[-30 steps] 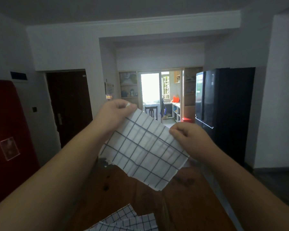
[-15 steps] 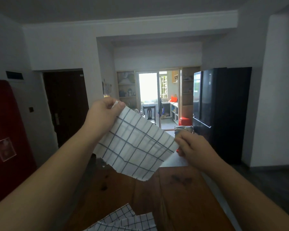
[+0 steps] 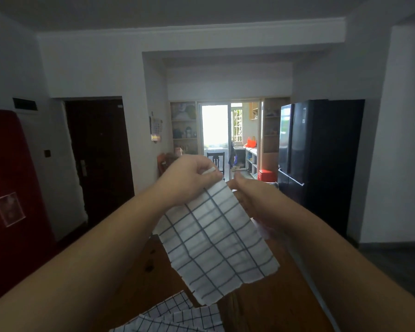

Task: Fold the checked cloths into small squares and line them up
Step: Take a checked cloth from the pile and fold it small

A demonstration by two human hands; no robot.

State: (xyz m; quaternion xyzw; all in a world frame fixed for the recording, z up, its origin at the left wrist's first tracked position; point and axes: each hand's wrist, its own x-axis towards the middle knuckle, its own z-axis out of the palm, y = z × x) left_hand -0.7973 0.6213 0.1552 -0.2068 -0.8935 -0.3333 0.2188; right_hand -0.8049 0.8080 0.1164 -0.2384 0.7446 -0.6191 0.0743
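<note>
Early going here, by the look of it: one checked cloth (image 3: 216, 243) is up in the air over the wooden worktop (image 3: 278, 305), hanging as a long strip from its top corner, and it's nowhere near a small square. I'd judge it's mid-fold, maybe halved, because a pale scrap of fabric peeks out under the right wrist as if a second layer runs behind. Down at the near edge of the view, the other cloths (image 3: 177, 317) lie overlapping in a loose heap on the worktop, not folded small as far as I can see. No neat squares, no row anywhere in view. So nearly everything is left: finish this one, work through the heap, line them all up.

Now the hands. The left hand (image 3: 189, 178) is up high with its fingers curled, pinching the cloth's top corner, and a little white tab of fabric pokes out beside the knuckles. The right hand (image 3: 254, 197) sits right beside it, nearly touching, with its fingers curled in at the cloth's right edge just below that corner. Its grip looks closed on the fabric, though the fingertips themselves are hidden behind the cloth. Both hands are close together, both clamped on the same cloth, and neither is touching the worktop
</note>
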